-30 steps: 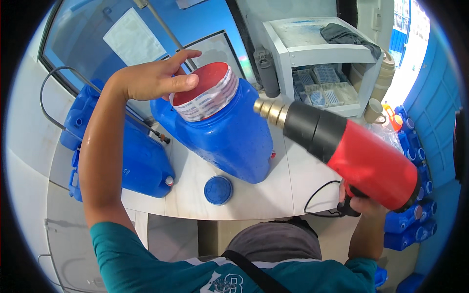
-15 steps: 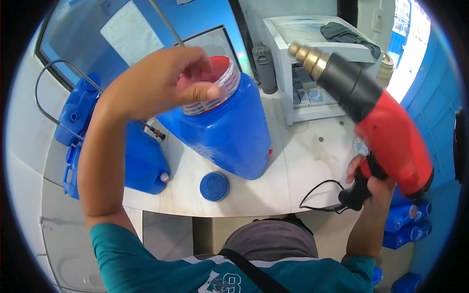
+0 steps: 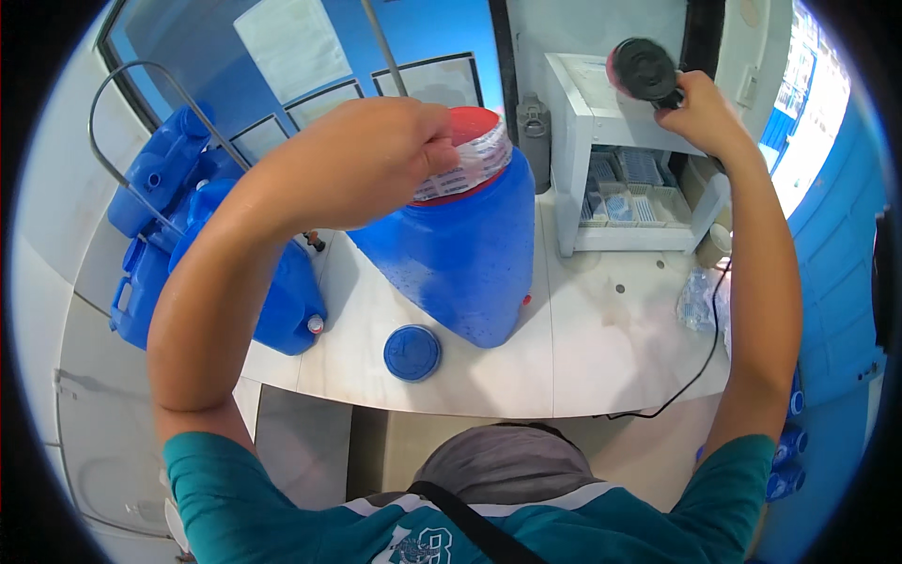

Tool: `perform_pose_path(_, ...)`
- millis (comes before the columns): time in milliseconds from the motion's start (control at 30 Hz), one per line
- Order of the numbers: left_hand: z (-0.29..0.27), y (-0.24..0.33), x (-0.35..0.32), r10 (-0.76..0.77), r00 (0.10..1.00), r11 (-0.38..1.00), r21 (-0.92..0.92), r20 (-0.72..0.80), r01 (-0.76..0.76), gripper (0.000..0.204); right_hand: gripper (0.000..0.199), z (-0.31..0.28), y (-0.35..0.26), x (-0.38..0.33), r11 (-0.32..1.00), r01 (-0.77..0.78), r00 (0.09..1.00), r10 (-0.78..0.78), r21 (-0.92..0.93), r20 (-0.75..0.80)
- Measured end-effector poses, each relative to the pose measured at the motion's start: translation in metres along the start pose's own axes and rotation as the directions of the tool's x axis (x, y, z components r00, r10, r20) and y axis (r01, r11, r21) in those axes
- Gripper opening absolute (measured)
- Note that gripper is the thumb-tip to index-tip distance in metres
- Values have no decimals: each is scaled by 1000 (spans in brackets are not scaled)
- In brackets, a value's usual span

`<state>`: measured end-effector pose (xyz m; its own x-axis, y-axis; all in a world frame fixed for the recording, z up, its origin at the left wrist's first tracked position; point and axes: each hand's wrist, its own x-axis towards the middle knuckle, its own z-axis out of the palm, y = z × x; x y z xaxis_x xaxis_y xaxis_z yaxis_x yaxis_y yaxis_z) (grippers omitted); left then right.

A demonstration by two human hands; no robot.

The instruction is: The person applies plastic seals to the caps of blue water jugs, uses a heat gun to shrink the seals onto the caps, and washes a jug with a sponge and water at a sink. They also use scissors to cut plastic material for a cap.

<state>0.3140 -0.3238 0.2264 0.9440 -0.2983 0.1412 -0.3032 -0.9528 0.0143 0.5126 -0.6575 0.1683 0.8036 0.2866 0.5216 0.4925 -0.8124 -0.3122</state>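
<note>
Blue container (image 3: 460, 263) standing on the pale worktop (image 3: 601, 362), its mouth topped by a red lid (image 3: 476, 121) and ringed by a printed whitish band (image 3: 486, 162). The left hand (image 3: 387, 136) is at the left side of the band, fingers curled toward the thumb; whether they pinch the band cannot be told. The right hand (image 3: 703, 115), well apart from the container, is closed around the black handle of a heat gun (image 3: 645, 70), seen from its rear end and raised before a white shelf unit (image 3: 568, 197). A black cord (image 3: 692, 380) crosses the worktop below, near a clear plastic bundle (image 3: 693, 303). Nearer the front edge lies a round blue cap (image 3: 412, 353), apart from the container. Further blue jugs (image 3: 293, 299) stand at left; behind the container, a grey bottle (image 3: 534, 146) stands beside the shelf unit, which holds light-coloured baskets (image 3: 620, 209).
</note>
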Motion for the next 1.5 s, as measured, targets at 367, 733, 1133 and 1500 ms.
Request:
perform_pose_path(367, 11, -8, 0, -31, 988, 999, 21, -148, 35, 27, 62, 32, 2, 70, 961, 257, 958, -240, -100, 157)
perform_pose_path(733, 31, -127, -51, -407, 548, 768, -599, -731, -228, 29, 88, 87, -161, -41, 627, 177, 951, -308, 759, 32)
perform_pose_path(1133, 210, -231, -442, -859, 286, -317, -879, 425, 356, 21, 64, 145, -96, -155, 545, 15, 1000, -15, 838, -8)
perform_pose_path(1500, 227, -289, -607, -962, -271, -170, -823, 20, 543, 46, 40, 201, -99, -232, 522, -217, 976, 92, 825, 198)
